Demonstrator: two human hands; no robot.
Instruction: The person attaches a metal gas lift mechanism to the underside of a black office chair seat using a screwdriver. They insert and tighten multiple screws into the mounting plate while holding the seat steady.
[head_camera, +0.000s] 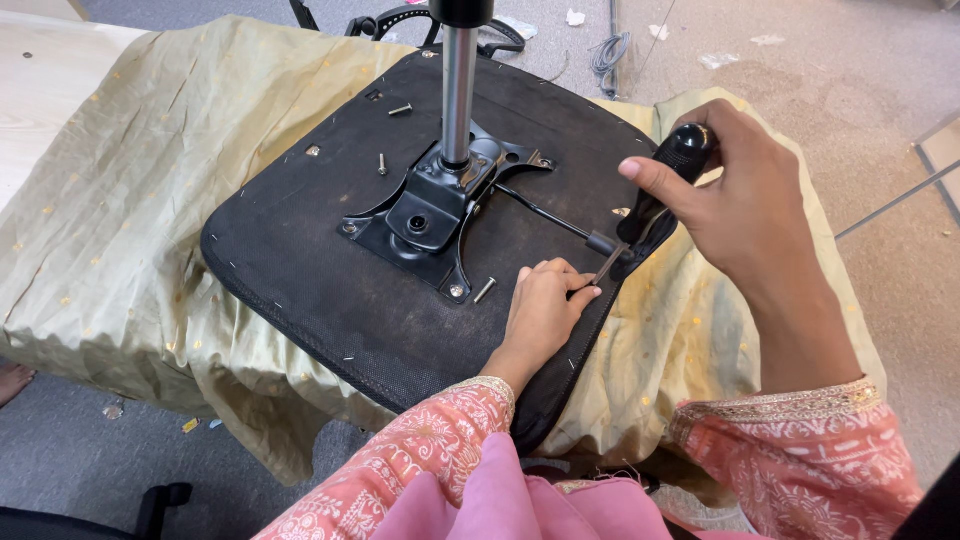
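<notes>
screwdriver tip meeting the seat edge under the left fingertips

the right hand is gripping the black handle of a screwdriver, its fingers clamped around the handle with the thumb lying along the top. the tool's long axis is running from the handle at upper right down and left to the thin blade, whose tip is landing just beside the left hand. the left hand is lying palm-down on the upturned black chair seat, fingers close together and curled, fingertips pinching at the blade tip near the seat's right edge; what lies under them is hidden. so the left hand is the nearer one to the working point, and the right wrist is cocked above it. a loose screw is lying just left of the left hand, near the metal mounting plate. a pale green cloth is lying beneath the seat.
</notes>
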